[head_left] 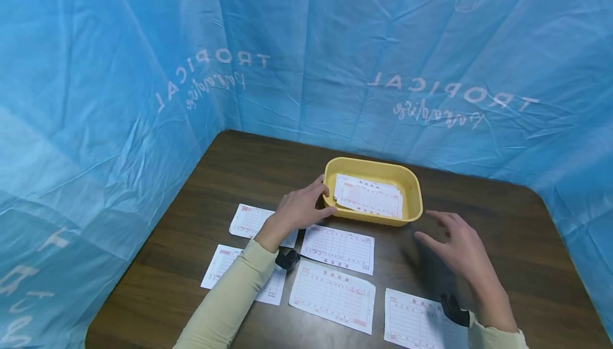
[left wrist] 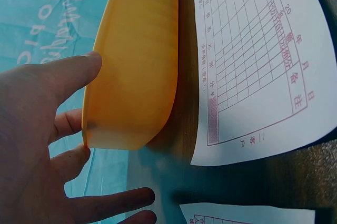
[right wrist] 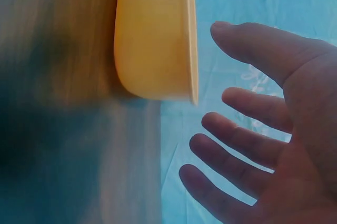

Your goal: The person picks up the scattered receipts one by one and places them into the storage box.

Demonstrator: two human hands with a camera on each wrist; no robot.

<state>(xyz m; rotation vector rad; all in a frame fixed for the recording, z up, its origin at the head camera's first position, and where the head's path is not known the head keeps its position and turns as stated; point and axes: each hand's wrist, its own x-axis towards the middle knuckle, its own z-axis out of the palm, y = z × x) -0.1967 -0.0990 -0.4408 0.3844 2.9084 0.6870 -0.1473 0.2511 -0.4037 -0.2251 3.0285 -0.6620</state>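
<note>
A yellow basket [head_left: 375, 220] stands on the table with several printed slips [head_left: 369, 197] inside. At its left end my left hand [head_left: 299, 208] grips the rim, thumb at the front corner. In the left wrist view the thumb and fingertips of that hand [left wrist: 47, 108] meet the edge of the basket [left wrist: 134, 66]. My right hand [head_left: 462, 245] hovers off the basket's right end, fingers spread and holding nothing. The right wrist view has a gap between this hand [right wrist: 279, 124] and the basket [right wrist: 155, 40].
Printed slips lie on the brown table [head_left: 191, 226]: one [head_left: 337, 249] before the basket, one [head_left: 332, 296] nearer the front, one [head_left: 412, 320] below my right wrist, and others [head_left: 249, 221] partly under my left arm. A blue curtain [head_left: 306, 72] hangs behind and at the sides.
</note>
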